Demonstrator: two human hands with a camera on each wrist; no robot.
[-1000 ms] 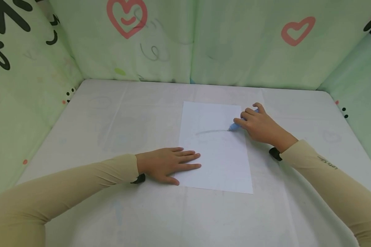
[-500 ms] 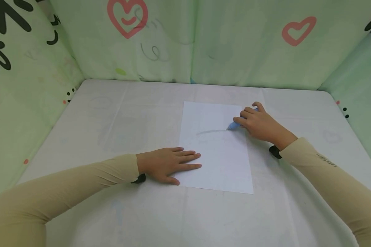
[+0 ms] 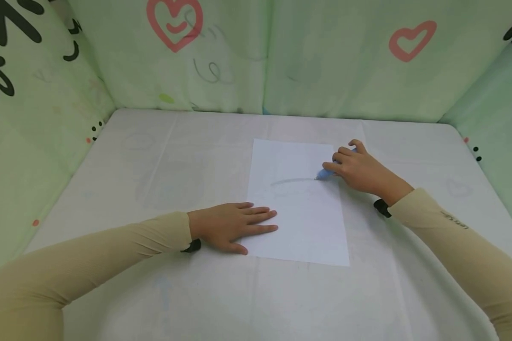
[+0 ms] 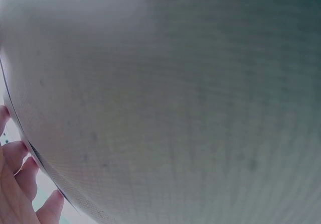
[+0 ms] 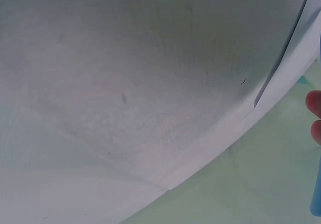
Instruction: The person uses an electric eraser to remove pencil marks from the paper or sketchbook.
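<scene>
Right hand (image 3: 358,171) grips blue marker (image 3: 323,174), fingers curled round it, tip on white sheet (image 3: 296,222) at centre frame, at the right end of a faint grey stroke (image 3: 291,181). Left hand (image 3: 232,226) lies flat, fingers straight, on the sheet's lower-left edge.

Risk, judged: the marker sits near the sheet's right edge; overrun would mark the table cover (image 3: 153,170). Lifting the left palm could let the paper skid.

Open cover all round; padded green walls (image 3: 324,71) bound frame top and sides.

A white sheet of paper (image 3: 298,208) bearing a faint grey line (image 3: 292,181) lies on a white tablecloth (image 3: 153,161), and the marker (image 3: 324,174) is light blue. The surrounding fabric walls (image 3: 324,71) are pale green, printed with coral-pink hearts (image 3: 411,41) and black marks, while both sleeves (image 3: 111,251) are beige.
</scene>
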